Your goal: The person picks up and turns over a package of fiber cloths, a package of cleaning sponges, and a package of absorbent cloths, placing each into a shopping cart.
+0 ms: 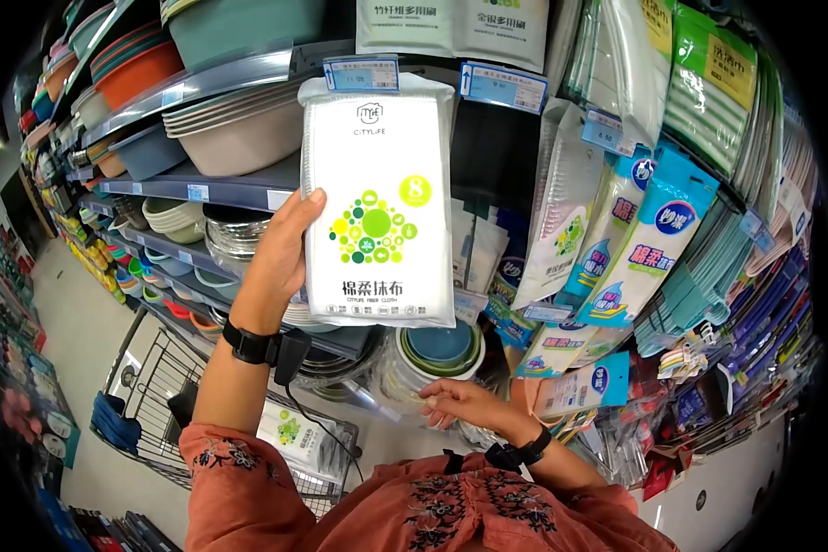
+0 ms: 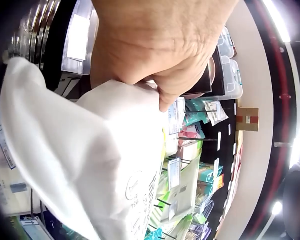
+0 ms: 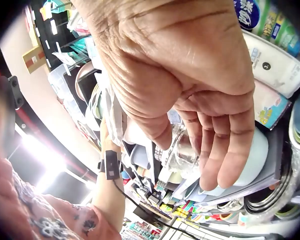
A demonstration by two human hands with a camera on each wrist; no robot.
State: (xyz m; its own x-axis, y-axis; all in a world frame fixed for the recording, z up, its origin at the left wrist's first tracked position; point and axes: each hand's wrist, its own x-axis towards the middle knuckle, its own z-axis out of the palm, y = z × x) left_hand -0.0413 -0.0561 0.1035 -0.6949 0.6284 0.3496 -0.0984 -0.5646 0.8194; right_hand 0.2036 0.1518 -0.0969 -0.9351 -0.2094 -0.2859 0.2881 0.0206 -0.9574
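Note:
My left hand grips the left edge of a white pack of cleaning cloths, thumb on its front. The pack is upright in front of the shelf, its printed face with green dots turned toward me. In the left wrist view the fingers curl over the pack's white wrapper. Lower right in the head view, my right hand hangs with loosely bent fingers and holds nothing. Its palm and relaxed fingers fill much of the right wrist view.
A shopping cart at lower left carries a similar white pack. Stacked basins line the shelf on the left. Packaged cloths hang from hooks on the right, and nested bowls stand below the held pack.

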